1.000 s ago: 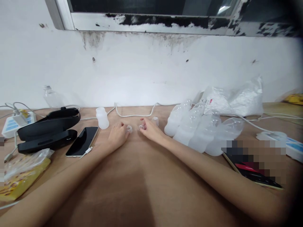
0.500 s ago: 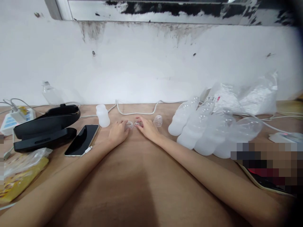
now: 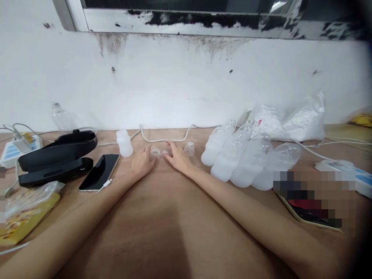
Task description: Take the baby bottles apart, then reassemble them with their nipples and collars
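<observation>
My left hand (image 3: pixel 142 162) rests on the table with its fingers apart. Just off its fingertips lies a clear plastic ring (image 3: pixel 155 153); whether the thumb touches it I cannot tell. My right hand (image 3: pixel 178 159) is open too, thumb and fingers spread beside a small clear plastic piece (image 3: pixel 164 154), which the thumb touches or nearly touches. A clear dome-shaped cap (image 3: pixel 190 148) lies just beyond the right hand. Upright to the left of my left hand stands a frosted white bottle (image 3: pixel 124 143) with a narrowed waist and no lid.
Several frosted bottles with clear domed tops (image 3: pixel 241 159) lie at the right, before a plastic bag of white material (image 3: pixel 305 120). A phone (image 3: pixel 100 172), a black hinged case (image 3: pixel 58 155) and a yellow packet (image 3: pixel 31 213) are left. A white cable (image 3: pixel 165 140) runs along the wall.
The fingers of both hands have opened and drawn slightly apart from the clear ring and the small clear piece, which now show more fully. The camera view has shifted a little.
</observation>
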A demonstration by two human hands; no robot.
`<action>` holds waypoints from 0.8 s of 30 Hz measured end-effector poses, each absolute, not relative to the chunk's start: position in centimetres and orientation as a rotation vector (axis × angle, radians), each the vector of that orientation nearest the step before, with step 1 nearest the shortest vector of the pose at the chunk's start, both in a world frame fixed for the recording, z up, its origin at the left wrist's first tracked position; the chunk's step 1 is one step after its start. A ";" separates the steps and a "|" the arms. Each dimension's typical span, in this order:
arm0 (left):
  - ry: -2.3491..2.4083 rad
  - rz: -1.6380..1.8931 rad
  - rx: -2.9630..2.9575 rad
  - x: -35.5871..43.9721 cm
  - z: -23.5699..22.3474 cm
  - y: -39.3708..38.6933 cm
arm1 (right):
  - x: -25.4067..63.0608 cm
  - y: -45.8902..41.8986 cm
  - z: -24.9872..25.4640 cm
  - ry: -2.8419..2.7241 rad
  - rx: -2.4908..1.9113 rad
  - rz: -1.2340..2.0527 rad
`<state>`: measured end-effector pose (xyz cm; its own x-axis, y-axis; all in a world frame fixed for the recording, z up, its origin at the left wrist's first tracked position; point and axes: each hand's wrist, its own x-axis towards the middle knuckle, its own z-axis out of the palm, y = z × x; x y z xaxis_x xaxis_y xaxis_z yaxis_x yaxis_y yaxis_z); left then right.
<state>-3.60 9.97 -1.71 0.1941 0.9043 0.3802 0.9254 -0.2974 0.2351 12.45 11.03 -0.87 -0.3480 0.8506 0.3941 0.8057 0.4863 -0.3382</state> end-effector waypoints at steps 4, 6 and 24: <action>-1.757 -0.826 -2.328 -3.6 -1.5 8.9 | 14.1 8.0 2.0 -2.173 -1.364 -0.027; -1.650 -0.862 -2.343 -3.3 -1.2 7.9 | 15.9 5.3 4.4 -2.193 -1.324 -0.289; -1.013 -1.033 -2.693 0.4 3.8 -0.4 | 19.0 -1.8 9.7 -2.201 -1.551 0.039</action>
